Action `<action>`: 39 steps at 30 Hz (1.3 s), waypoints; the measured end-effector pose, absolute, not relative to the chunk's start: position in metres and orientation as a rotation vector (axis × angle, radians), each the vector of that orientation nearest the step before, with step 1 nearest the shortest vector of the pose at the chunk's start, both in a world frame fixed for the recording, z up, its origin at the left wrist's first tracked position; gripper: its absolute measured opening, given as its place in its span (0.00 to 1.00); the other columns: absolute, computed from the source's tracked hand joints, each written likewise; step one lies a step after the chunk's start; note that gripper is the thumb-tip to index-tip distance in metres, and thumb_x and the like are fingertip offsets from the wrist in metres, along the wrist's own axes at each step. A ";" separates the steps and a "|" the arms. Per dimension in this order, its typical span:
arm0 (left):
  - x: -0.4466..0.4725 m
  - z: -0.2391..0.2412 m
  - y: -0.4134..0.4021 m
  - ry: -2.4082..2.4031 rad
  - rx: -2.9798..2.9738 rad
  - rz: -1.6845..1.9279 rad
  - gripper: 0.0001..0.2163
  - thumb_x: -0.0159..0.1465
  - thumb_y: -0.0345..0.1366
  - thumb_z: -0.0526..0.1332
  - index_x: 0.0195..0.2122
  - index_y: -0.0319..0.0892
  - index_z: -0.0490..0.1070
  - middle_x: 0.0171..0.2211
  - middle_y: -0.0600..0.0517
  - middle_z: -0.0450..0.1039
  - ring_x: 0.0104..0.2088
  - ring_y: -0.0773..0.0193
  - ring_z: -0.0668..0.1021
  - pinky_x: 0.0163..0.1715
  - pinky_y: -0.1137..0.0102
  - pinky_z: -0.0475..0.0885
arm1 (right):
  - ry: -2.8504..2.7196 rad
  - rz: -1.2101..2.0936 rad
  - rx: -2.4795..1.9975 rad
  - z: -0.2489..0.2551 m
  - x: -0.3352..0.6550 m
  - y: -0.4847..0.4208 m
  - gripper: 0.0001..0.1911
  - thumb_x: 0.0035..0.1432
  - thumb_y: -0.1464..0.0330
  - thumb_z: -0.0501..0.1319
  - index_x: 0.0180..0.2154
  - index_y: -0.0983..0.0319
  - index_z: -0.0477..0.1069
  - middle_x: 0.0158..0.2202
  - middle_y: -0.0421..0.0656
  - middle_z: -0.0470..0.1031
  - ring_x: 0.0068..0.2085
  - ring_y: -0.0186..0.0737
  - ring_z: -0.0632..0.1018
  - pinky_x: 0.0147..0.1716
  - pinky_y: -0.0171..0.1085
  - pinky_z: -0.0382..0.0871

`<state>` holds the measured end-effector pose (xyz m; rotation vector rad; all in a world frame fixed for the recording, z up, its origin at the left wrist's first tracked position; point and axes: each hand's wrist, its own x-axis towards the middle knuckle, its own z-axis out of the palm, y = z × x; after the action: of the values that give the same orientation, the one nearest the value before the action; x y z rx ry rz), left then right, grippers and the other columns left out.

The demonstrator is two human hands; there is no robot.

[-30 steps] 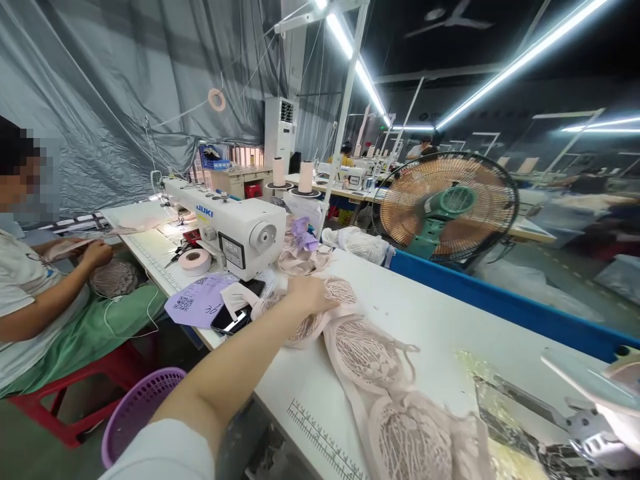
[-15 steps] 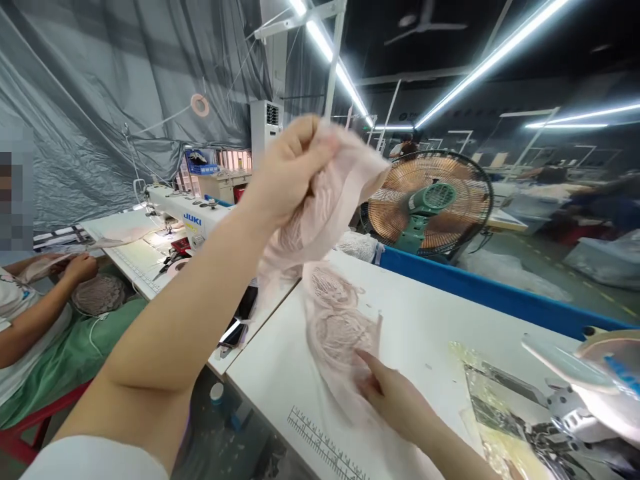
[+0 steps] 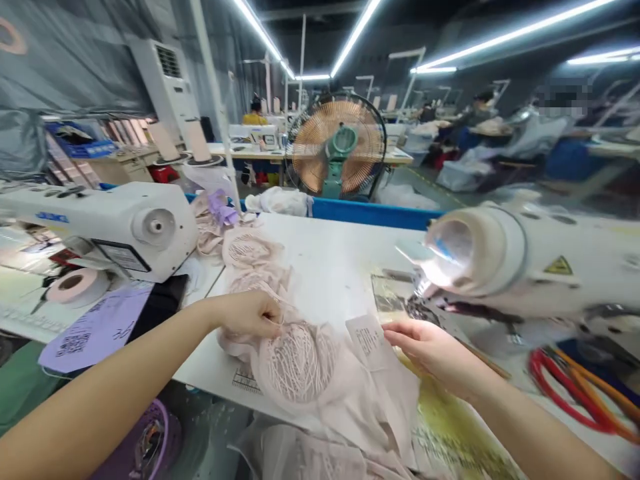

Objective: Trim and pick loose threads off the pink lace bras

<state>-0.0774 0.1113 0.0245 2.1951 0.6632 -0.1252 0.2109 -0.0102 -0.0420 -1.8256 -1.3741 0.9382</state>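
Note:
A pale pink bra [image 3: 300, 363] with string-patterned cups lies across the table's front part. My left hand [image 3: 253, 313] is closed, pinching the upper edge of its cup. My right hand [image 3: 425, 343] pinches the side of a small printed label [image 3: 367, 340] on the bra's plain pink wing, which spreads over the table toward the right. Beyond my left hand, another pale pink cup piece [image 3: 247, 247] rests on the white table [image 3: 330, 267]. More pink fabric [image 3: 310, 457] hangs in front of the table edge.
A sewing machine [image 3: 520, 253] stands close on the right, another machine [image 3: 150, 227] on the left. Red and orange handled scissors [image 3: 575, 393] lie at the right. A purple tag [image 3: 95, 327] and tape roll [image 3: 77, 287] are at left. A fan [image 3: 343, 143] stands behind the blue edge.
My view has turned right. My left hand has come down from its raised position with the pink fabric to the table. My right hand now pinches the printed label.

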 end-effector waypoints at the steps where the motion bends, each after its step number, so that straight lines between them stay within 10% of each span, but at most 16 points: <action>1: -0.076 0.019 0.112 0.689 2.213 -0.157 0.12 0.52 0.33 0.55 0.15 0.40 0.53 0.15 0.59 0.49 0.18 0.73 0.55 0.18 0.75 0.50 | -1.377 0.968 -1.847 -0.047 0.213 -0.015 0.15 0.56 0.60 0.57 0.35 0.65 0.72 0.24 0.39 0.73 0.25 0.35 0.74 0.23 0.33 0.67; 8: -0.063 0.044 0.111 0.834 2.364 -0.369 0.04 0.52 0.34 0.55 0.22 0.41 0.64 0.20 0.57 0.62 0.21 0.69 0.63 0.21 0.75 0.54 | -1.428 0.748 -1.983 -0.042 0.209 -0.016 0.19 0.49 0.57 0.58 0.40 0.61 0.69 0.37 0.45 0.74 0.34 0.45 0.73 0.32 0.39 0.62; 16: -0.005 0.048 0.093 1.209 2.603 -0.271 0.12 0.57 0.44 0.52 0.30 0.40 0.68 0.27 0.48 0.72 0.25 0.61 0.70 0.23 0.72 0.57 | -1.656 0.860 -1.716 -0.042 0.155 0.012 0.08 0.46 0.66 0.59 0.20 0.61 0.65 0.18 0.38 0.65 0.21 0.36 0.65 0.21 0.33 0.54; 24: 0.037 0.015 0.108 0.803 2.165 0.136 0.12 0.60 0.42 0.52 0.36 0.42 0.70 0.36 0.50 0.73 0.37 0.62 0.72 0.35 0.73 0.64 | -1.493 1.009 -1.212 -0.048 0.195 -0.007 0.12 0.58 0.62 0.52 0.36 0.60 0.71 0.34 0.42 0.74 0.36 0.40 0.73 0.39 0.35 0.67; 39: 0.052 -0.029 0.112 0.640 1.243 0.449 0.14 0.47 0.42 0.67 0.22 0.35 0.68 0.18 0.57 0.60 0.20 0.74 0.62 0.22 0.76 0.55 | -1.701 0.989 -1.637 -0.054 0.232 0.004 0.15 0.52 0.60 0.57 0.39 0.62 0.69 0.28 0.40 0.68 0.28 0.38 0.70 0.27 0.34 0.64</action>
<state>0.0516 0.1118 -0.0292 1.2431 0.6405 0.4486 0.2320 0.0038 -0.0537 -1.6372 -1.7008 0.9890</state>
